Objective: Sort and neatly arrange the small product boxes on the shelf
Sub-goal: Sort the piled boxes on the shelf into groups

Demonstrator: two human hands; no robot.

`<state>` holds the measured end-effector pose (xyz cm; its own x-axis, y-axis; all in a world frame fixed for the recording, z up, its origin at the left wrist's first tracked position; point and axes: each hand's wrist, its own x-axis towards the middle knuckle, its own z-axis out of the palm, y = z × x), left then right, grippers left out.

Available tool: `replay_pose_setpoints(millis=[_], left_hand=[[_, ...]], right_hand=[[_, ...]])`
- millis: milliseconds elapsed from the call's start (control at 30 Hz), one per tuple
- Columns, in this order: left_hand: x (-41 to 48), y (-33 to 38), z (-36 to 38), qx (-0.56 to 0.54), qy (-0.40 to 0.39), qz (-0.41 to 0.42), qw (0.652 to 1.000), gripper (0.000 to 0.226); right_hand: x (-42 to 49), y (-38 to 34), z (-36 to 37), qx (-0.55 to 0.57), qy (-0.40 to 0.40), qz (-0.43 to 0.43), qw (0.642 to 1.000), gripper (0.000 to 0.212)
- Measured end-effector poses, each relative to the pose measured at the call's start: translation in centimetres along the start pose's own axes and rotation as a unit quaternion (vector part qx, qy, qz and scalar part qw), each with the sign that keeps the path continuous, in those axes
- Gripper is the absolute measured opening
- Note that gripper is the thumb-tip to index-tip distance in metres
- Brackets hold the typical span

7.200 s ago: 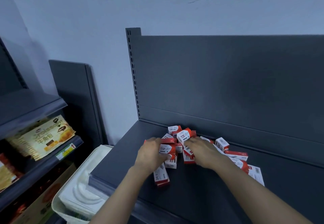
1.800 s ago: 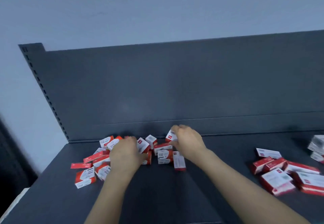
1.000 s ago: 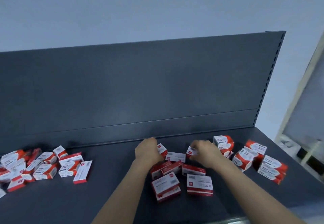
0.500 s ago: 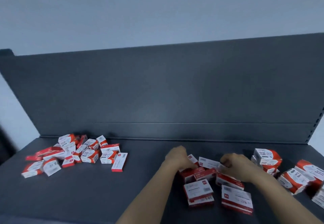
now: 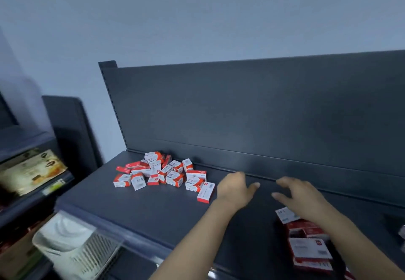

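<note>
While both hang over shelf (image 5: pixel 175 214), L hand (image 5: pixel 235 189) & R hand (image 5: pixel 300 196) fingers spread, empty.

Dark grey shelf (image 5: pixel 166 209) with upright back panel. Jumbled heap of small red-white boxes (image 5: pixel 163 173) at its left. A few flatter red-white boxes (image 5: pixel 309 248) lie at right front.

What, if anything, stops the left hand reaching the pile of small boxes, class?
Probably nothing, so likely yes. The left hand, open and empty, is just right of the pile, with only bare shelf between.
</note>
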<state>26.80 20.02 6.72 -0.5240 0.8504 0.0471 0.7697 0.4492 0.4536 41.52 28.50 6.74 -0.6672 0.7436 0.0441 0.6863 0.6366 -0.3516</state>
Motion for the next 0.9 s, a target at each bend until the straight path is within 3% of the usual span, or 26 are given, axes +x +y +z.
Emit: replay_pose_setpoints(millis=[267,467,733,900], left_hand=[[1.7,-10.9,-4.1,0.003,0.031,-0.031,0.999,0.035],[4.9,-19.3,-7.2,0.049,0.015,-0.019,0.999,0.038],[9.0,-23.2,-7.0,0.131,-0.063,0.115,0.983,0.048],[10.0,-23.1,-6.0,0.228,-0.103,0.183,0.951,0.060]], right_hand=[[4.0,-10.0,4.2,-0.006,-0.038,-0.046,0.998,0.051],[9.0,-17.5,8.6,-0.037,-0.058,-0.048,0.996,0.033],[12.3,-20.5,12.7,-0.110,-0.046,0.006,0.993,0.044],[12.8,-20.4,13.5,-0.132,-0.064,0.014,0.989,0.049]])
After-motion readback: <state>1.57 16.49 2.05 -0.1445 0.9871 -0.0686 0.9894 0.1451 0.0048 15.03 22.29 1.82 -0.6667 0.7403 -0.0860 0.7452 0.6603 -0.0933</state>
